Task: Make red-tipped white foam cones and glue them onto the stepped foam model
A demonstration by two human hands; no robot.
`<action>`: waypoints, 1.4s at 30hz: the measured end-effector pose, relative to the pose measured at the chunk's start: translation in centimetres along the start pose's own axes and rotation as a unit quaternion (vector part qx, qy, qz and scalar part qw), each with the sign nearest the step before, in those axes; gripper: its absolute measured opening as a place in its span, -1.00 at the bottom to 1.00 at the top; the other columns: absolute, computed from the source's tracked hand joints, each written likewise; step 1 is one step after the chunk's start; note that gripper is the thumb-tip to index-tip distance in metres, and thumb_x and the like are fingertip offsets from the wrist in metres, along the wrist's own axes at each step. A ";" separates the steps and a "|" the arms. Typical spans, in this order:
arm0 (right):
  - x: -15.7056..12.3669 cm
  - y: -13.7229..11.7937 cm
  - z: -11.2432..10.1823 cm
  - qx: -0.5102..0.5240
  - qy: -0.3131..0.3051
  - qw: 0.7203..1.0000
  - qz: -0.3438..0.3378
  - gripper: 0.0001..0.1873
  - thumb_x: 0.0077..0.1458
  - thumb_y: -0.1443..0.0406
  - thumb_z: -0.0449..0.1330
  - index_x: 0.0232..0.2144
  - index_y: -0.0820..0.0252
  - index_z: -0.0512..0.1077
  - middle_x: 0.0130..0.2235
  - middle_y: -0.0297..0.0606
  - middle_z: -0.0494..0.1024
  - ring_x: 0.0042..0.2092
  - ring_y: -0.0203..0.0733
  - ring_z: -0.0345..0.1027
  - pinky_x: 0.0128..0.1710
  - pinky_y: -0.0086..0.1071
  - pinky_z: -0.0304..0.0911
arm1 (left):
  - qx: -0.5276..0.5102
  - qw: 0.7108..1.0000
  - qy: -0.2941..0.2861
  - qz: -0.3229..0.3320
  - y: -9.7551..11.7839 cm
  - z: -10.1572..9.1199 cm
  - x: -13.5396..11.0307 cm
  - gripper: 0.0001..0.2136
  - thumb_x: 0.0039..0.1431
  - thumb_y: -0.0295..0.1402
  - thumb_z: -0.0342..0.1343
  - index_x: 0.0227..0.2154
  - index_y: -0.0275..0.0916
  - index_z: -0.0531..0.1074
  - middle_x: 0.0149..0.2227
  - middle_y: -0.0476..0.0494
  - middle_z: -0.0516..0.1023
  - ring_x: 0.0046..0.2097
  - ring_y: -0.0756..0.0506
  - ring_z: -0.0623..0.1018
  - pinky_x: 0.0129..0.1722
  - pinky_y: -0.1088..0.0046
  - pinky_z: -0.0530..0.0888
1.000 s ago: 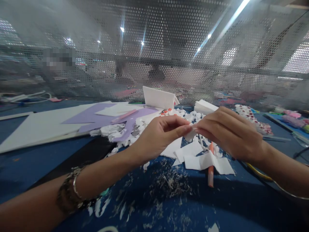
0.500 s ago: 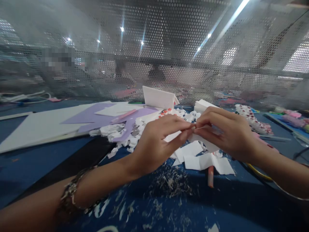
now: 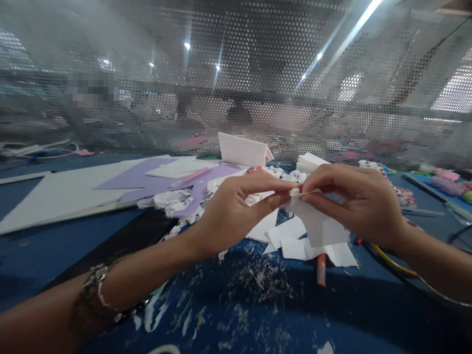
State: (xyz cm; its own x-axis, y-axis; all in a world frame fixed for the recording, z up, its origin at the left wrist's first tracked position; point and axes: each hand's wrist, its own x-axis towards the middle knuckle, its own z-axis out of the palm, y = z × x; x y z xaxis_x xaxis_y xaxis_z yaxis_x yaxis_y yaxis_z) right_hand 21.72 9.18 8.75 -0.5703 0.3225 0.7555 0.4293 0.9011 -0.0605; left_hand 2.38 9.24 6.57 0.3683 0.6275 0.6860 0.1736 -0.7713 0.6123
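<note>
Between my two hands hangs a thin white sheet of paper [image 3: 317,221], its top edge crumpled into a small knob at the fingertips. My right hand [image 3: 354,201] pinches that edge between thumb and fingers. My left hand [image 3: 243,211] is closed on the crumpled white bit [image 3: 294,192], thumb against index finger. Below the sheet lie creased white paper pieces [image 3: 291,233] and an orange-and-clear stick [image 3: 321,270], partly covered by paper. Crumpled paper scraps [image 3: 169,199] are piled behind and left of my left hand.
Large white boards [image 3: 55,196] and purple sheets [image 3: 147,179] lie at left. A folded white card [image 3: 241,149] stands at the back before a perforated metal screen [image 3: 265,64]. Pink fluffy things [image 3: 448,177] sit far right. Dried flakes [image 3: 261,280] dot the blue tabletop [image 3: 221,319].
The sheet now hangs lower and shows more of its face, with a white knob visible at the fingertips. My right hand has turned slightly; my left fingers have shifted a little.
</note>
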 end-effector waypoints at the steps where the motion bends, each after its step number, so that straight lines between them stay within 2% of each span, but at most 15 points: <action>1: 0.0 0.0 0.1 0.011 0.003 1.000 0.009 -0.95 0.04 0.37 0.14 -0.46 0.22 0.37 -0.46 -0.40 0.48 -0.45 -0.49 0.31 -0.46 -0.61 0.22 | -0.015 1.000 0.002 -0.014 -0.1 0.0 0.0 -0.82 0.06 -0.40 0.13 -0.24 -0.14 0.49 -0.30 -0.03 0.58 -0.23 -0.03 0.52 -0.21 0.49 0.44; 4: -0.1 0.0 0.5 0.038 0.009 0.999 0.035 -0.93 0.04 0.35 0.14 -0.47 0.21 0.36 -0.46 -0.40 0.47 -0.45 -0.47 0.31 -0.48 -0.59 0.23 | -0.067 0.996 0.003 -0.060 -0.2 0.2 0.1 -0.73 0.05 -0.36 0.15 -0.14 -0.16 0.41 -0.34 -0.03 0.57 -0.27 -0.01 0.52 -0.27 0.52 0.45; 7: -0.1 0.0 0.7 0.038 0.011 0.998 0.039 -0.92 0.05 0.35 0.13 -0.47 0.21 0.36 -0.47 -0.39 0.46 -0.46 -0.47 0.29 -0.49 -0.59 0.22 | -0.088 0.994 -0.002 -0.071 -0.1 0.3 0.1 -0.87 0.03 -0.36 0.16 -0.31 -0.21 0.47 -0.36 -0.04 0.56 -0.30 0.00 0.51 -0.31 0.54 0.44; 10: -0.2 0.0 0.8 0.024 0.017 0.999 0.023 -0.92 0.04 0.36 0.14 -0.48 0.22 0.35 -0.49 -0.39 0.46 -0.48 -0.48 0.28 -0.49 -0.60 0.23 | -0.056 0.996 0.019 -0.061 0.0 0.5 -0.1 -0.93 0.03 -0.37 0.16 -0.40 -0.21 0.50 -0.33 -0.05 0.57 -0.26 -0.02 0.51 -0.22 0.48 0.42; 14: -0.2 0.1 0.8 0.016 0.021 1.000 0.014 -0.90 0.02 0.35 0.17 -0.50 0.24 0.34 -0.49 -0.38 0.46 -0.48 -0.49 0.29 -0.49 -0.62 0.23 | 0.011 0.999 0.033 -0.002 0.0 0.6 -0.5 -0.89 0.06 -0.43 0.13 -0.34 -0.18 0.51 -0.28 -0.05 0.58 -0.18 -0.04 0.49 -0.11 0.40 0.37; 18: -0.3 0.1 0.8 0.009 0.026 1.000 0.015 -0.88 0.01 0.34 0.18 -0.52 0.23 0.33 -0.52 -0.40 0.46 -0.50 -0.49 0.29 -0.51 -0.62 0.23 | 0.055 0.996 0.023 0.072 -0.2 0.7 -0.5 -0.86 0.07 -0.42 0.11 -0.30 -0.15 0.51 -0.28 -0.06 0.59 -0.19 -0.07 0.50 -0.13 0.36 0.37; 24: -0.5 0.3 0.7 0.010 0.024 0.997 -0.074 -0.91 0.02 0.37 0.18 -0.48 0.22 0.32 -0.48 -0.38 0.47 -0.43 -0.44 0.34 -0.43 -0.55 0.27 | 0.043 0.993 0.001 0.109 -0.4 0.3 -0.2 -0.87 0.04 -0.43 0.14 -0.35 -0.08 0.51 -0.31 -0.02 0.60 -0.26 -0.07 0.52 -0.17 0.33 0.38; 27: -0.7 0.3 0.6 0.008 0.020 0.996 -0.083 -0.92 0.01 0.40 0.18 -0.44 0.21 0.31 -0.47 -0.39 0.46 -0.42 -0.45 0.34 -0.41 -0.55 0.28 | -0.001 0.997 -0.005 0.075 -0.5 0.3 -0.2 -0.89 0.01 -0.44 0.17 -0.38 -0.10 0.50 -0.35 -0.01 0.59 -0.28 -0.04 0.50 -0.19 0.37 0.39; 30: -0.7 0.4 0.6 -0.001 0.019 0.997 -0.079 -0.89 0.01 0.37 0.19 -0.35 0.17 0.32 -0.41 -0.39 0.48 -0.38 -0.44 0.36 -0.38 -0.54 0.29 | -0.044 0.999 0.002 -0.002 -0.6 0.4 -0.2 -0.96 -0.01 -0.38 0.19 -0.43 -0.16 0.49 -0.40 -0.03 0.56 -0.31 -0.02 0.49 -0.25 0.44 0.40; 34: -0.6 0.6 0.7 0.008 0.004 0.994 -0.110 -0.81 0.01 0.35 0.20 -0.26 0.17 0.34 -0.34 -0.38 0.50 -0.31 -0.45 0.37 -0.33 -0.55 0.29 | -0.104 0.991 0.017 -0.081 -0.8 0.4 0.1 -0.91 -0.03 -0.33 0.20 -0.49 -0.25 0.46 -0.46 -0.03 0.52 -0.38 0.02 0.47 -0.36 0.52 0.41; 38: -0.6 0.6 0.7 0.014 0.008 0.994 -0.104 -0.86 0.03 0.42 0.17 -0.28 0.24 0.39 -0.36 -0.33 0.49 -0.34 -0.47 0.34 -0.36 -0.57 0.28 | -0.165 0.978 0.003 -0.126 -0.6 0.4 0.4 -0.93 -0.05 -0.38 0.20 -0.51 -0.26 0.44 -0.50 0.03 0.49 -0.45 0.07 0.45 -0.43 0.59 0.39; 42: -0.7 0.6 0.3 -0.053 0.009 0.991 -0.123 -0.83 0.04 0.41 0.16 -0.24 0.23 0.39 -0.34 -0.32 0.49 -0.32 -0.46 0.34 -0.33 -0.57 0.29 | -0.194 0.969 -0.008 -0.150 -0.6 0.4 0.5 -0.92 -0.04 -0.38 0.19 -0.54 -0.26 0.43 -0.52 0.02 0.48 -0.46 0.07 0.44 -0.44 0.58 0.39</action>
State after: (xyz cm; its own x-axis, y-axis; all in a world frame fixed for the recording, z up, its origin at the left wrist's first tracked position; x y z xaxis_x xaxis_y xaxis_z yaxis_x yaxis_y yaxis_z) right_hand 22.15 9.56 7.99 -0.6543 0.0913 0.7507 0.3511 0.9159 0.1947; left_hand 2.83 10.00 6.39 0.3697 0.8128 0.4501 -0.0801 -0.4548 0.8870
